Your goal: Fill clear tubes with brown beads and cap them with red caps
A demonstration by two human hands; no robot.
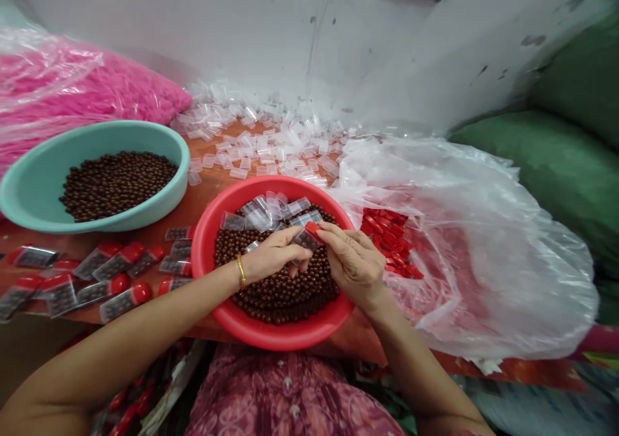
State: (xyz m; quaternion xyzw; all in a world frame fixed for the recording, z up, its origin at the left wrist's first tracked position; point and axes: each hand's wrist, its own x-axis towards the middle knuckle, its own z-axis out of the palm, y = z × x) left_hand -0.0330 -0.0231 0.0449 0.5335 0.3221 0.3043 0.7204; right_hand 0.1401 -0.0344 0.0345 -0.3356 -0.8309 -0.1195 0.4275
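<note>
Over a red basin (280, 339) of small brown balls (285, 294), my left hand (275, 255) grips a small clear plastic container (305, 239) with dark balls inside. My right hand (355, 262) pinches a red cap (313, 229) at the container's upper right end. Whether the cap is fully seated I cannot tell. Several clear tubes without caps (261, 217) lie on the balls behind my hands. To the right, loose red caps (387, 239) fill the mouth of a clear plastic bag (483, 229).
A teal basin (178, 191) with more brown balls stands at the left. Filled, red-capped containers (116, 262) lie along the table's front left edge. Clear tubes (261, 149) are heaped by the wall. A bag of pink pieces (97, 81) sits back left, green sacks (556, 171) at right.
</note>
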